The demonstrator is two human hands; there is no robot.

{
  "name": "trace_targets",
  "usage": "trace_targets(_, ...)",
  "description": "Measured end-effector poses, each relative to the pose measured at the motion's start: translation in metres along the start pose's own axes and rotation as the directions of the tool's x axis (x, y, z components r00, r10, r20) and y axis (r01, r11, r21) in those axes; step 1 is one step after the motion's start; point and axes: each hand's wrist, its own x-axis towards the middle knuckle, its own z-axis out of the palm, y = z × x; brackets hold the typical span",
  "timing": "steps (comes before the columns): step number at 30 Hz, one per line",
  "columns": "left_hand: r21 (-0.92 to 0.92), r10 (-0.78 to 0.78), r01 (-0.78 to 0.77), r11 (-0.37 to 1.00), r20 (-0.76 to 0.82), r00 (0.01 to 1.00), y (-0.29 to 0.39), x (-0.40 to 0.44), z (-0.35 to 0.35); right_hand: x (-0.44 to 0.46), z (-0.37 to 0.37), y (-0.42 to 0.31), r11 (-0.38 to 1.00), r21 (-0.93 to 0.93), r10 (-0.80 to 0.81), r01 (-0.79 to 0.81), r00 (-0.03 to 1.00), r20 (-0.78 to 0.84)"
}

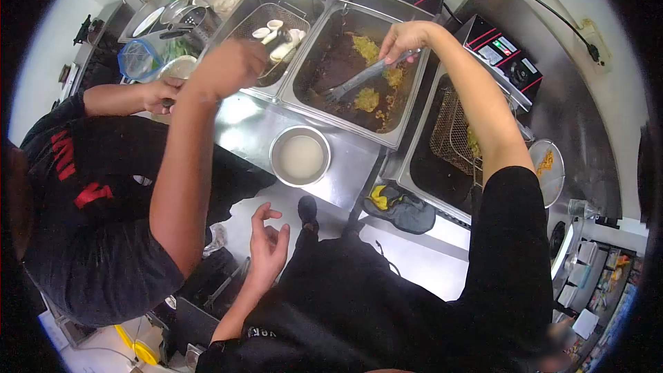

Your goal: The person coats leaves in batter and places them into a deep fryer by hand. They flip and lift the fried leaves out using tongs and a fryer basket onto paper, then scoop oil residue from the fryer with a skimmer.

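Note:
Metal tongs (362, 77) are held in my right hand (402, 43), slanting down to the left over the middle fryer (304, 101). Their tips reach the dark oil near the fryer's left side. Yellow-green fried pieces (367, 99) float around and to the right of the tongs. My left hand (268, 240) is empty, raised in front of my body with its fingers apart and partly curled. Above it, on the steel counter, a round metal bowl (300, 156) contains a whitish liquid.
At the left stands a co-worker (103, 214), one arm reaching over the left fryer basket (266, 17) with pale pieces. A right fryer holds a wire basket (452, 131). Gloves (407, 211) lie at the front edge, a strainer (554, 183) at the right.

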Motion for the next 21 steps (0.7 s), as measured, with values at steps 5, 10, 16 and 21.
trace_targets(5, -0.034, 0.001, 0.000, 0.999, 0.039, 0.999, 0.008, -0.002, 0.004, -0.039, -0.003, -0.008, 0.996, -0.043, -0.084, 0.081, 0.994, -0.075)
trace_targets(10, -0.017, 0.135, -0.135, 0.991, 0.036, 0.990, 0.008, -0.003, 0.015, -0.106, 0.013, -0.020, 0.964, -0.252, -0.167, 0.083, 0.928, -0.334)
trace_targets(16, -0.027, 0.204, -0.202, 0.979, 0.113, 0.972, 0.033, -0.010, 0.030, -0.237, 0.022, 0.015, 0.896, -0.438, -0.313, 0.070, 0.801, -0.511)
trace_targets(21, -0.039, 0.272, -0.269, 0.962, 0.136, 0.953, 0.035, -0.014, 0.042, -0.393, 0.045, 0.046, 0.972, -0.078, 0.123, -0.220, 0.765, -0.633)
